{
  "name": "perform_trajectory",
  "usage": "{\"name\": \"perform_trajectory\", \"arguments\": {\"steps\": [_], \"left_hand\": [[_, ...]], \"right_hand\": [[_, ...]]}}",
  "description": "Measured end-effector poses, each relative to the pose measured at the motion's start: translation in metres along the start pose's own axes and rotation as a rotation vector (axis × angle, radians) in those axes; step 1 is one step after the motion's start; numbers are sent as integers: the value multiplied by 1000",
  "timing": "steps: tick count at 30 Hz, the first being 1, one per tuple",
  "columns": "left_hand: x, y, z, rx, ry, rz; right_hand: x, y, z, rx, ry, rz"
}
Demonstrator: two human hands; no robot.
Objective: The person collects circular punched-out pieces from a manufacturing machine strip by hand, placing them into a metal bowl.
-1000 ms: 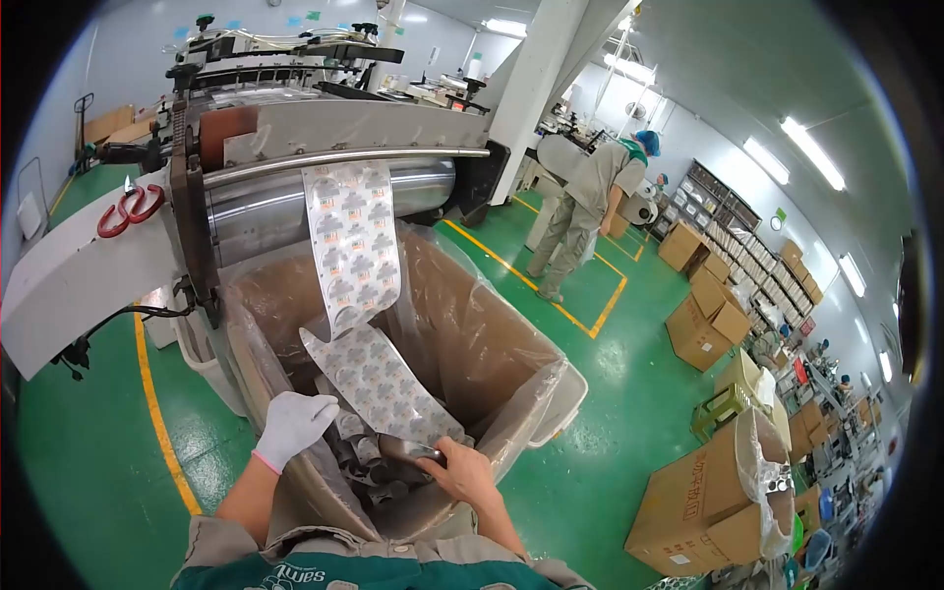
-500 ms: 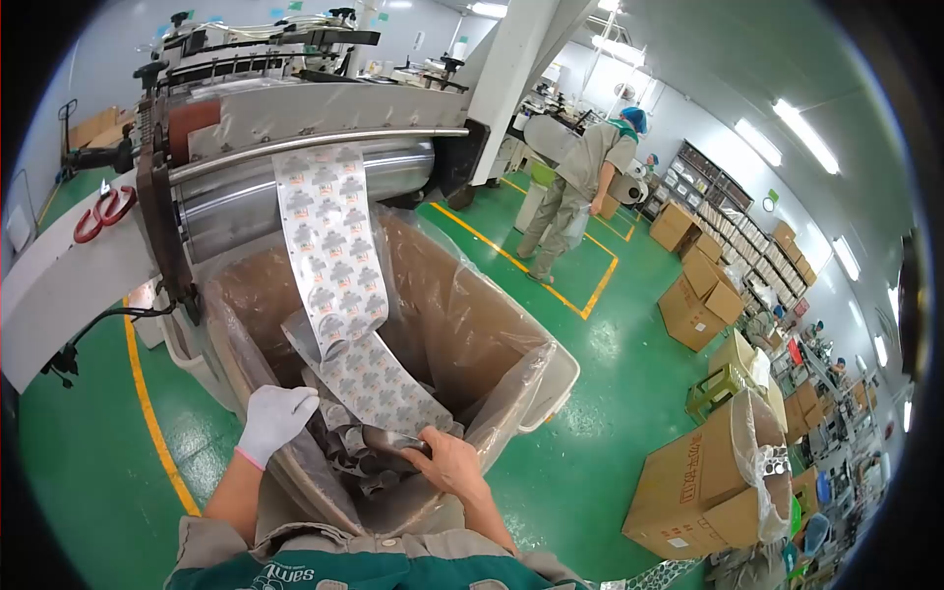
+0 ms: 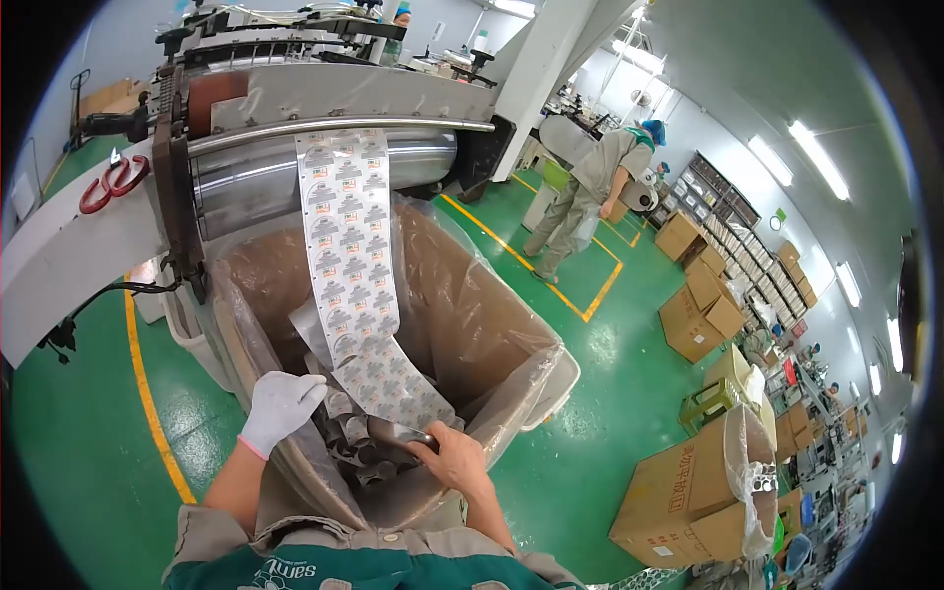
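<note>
A web of printed labels (image 3: 351,246) comes down from a steel roller (image 3: 246,184) and folds into a large bin (image 3: 562,388) lined with a clear plastic bag. Below the fold lies a tangle of cut, curled silvery waste strips (image 3: 364,460). My left hand (image 3: 280,413), in a white glove, is at the near left of the bin, fingers pressed together beside the web; what they pinch is hidden. Bare, my right hand (image 3: 457,458) grips a shiny metal blade-like tool (image 3: 395,432) across the web's lower end.
Red-handled scissors (image 3: 115,184) lie on the machine's white side arm (image 3: 74,261). A large cardboard carton (image 3: 678,492) with a plastic liner stands at right, with more cartons (image 3: 700,313) beyond. A person (image 3: 590,192) in a blue cap leans forward on the green floor.
The whole view has shifted slightly. Both hands stay near the bin's near side in much the same grip. The person in the background bends further forward, and another head shows behind the machine.
</note>
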State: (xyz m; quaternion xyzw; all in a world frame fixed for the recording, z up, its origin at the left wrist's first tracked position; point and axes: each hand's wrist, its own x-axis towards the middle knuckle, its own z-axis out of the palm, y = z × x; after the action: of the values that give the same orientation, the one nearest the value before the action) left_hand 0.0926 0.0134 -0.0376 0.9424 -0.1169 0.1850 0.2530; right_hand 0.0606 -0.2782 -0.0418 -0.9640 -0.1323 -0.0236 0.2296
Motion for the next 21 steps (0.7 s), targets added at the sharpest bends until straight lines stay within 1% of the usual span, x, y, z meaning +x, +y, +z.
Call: {"name": "perform_trajectory", "arguments": {"steps": [3, 8, 11, 12, 16, 18, 20, 21], "left_hand": [[0, -3, 4, -5, 31, 39], [-2, -6, 4, 8, 45, 25], [-1, 0, -4, 23, -48, 7], [-1, -1, -3, 26, -43, 8], [-2, -5, 2, 6, -16, 26], [-3, -4, 4, -8, -27, 40], [-2, -4, 5, 13, 3, 9], [-2, -1, 3, 2, 1, 6]], "right_hand": [[0, -2, -3, 3, -1, 1], [0, -2, -2, 0, 4, 3], [2, -5, -5, -13, -33, 38], [1, -5, -6, -10, -63, 72], [0, -1, -2, 29, -17, 26], [0, -2, -3, 18, -39, 54], [0, -2, -4, 3, -54, 76], [0, -2, -4, 10, -40, 53]]}}
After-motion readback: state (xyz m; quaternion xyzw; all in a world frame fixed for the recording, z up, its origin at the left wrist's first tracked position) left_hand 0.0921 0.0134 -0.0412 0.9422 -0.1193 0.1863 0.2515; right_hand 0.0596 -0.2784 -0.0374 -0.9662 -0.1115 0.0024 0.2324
